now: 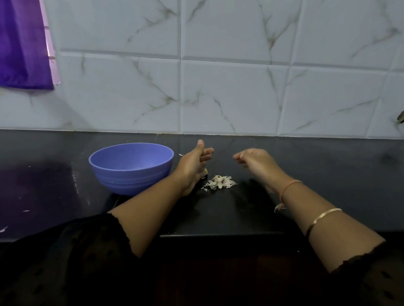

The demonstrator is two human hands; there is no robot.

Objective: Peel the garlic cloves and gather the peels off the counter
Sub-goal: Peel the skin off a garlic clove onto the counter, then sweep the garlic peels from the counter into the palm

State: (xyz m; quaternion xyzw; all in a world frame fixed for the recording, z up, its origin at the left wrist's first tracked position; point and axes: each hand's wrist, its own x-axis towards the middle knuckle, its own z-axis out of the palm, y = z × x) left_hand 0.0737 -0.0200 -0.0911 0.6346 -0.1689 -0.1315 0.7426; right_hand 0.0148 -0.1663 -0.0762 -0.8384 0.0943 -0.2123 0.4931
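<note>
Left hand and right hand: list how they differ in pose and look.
The left hand has its thumb pointing up beside the blue bowl; the right hand shows its back, fingers curled under. The left wrist is bare; the right wears an orange thread and a gold bangle. Both are close to the peel pile on the black counter.

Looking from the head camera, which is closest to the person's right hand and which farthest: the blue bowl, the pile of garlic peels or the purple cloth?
From the right hand:
1. pile of garlic peels, on the counter just to its left.
2. blue bowl, farther left, past the left hand.
3. purple cloth, hanging at the far upper left.
</note>
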